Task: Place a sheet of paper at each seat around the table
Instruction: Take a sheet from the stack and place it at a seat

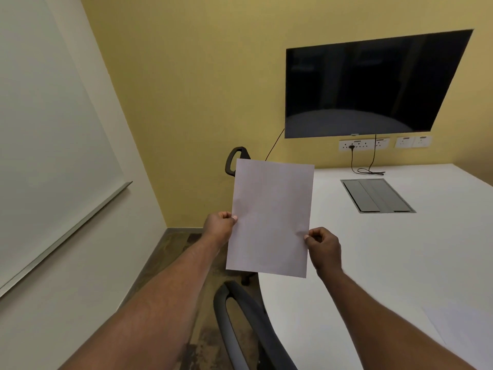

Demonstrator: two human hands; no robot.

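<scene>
I hold a blank white sheet of paper (270, 217) upright in the air over the left edge of the white table (373, 249). My left hand (219, 224) pinches its left edge and my right hand (324, 247) pinches its right edge. Another sheet (464, 327) lies flat on the table at the lower right. A dark office chair (248, 324) stands at the table's near left edge below the held sheet. The armrest of a second chair (234, 160) shows behind the sheet's top, the rest hidden by it.
A dark wall screen (368, 86) hangs over the table's far end, with wall sockets (364, 144) and a cable (369, 170) trailing onto the table. A grey cable hatch (377, 194) sits in the tabletop. A whiteboard (45, 134) covers the left wall.
</scene>
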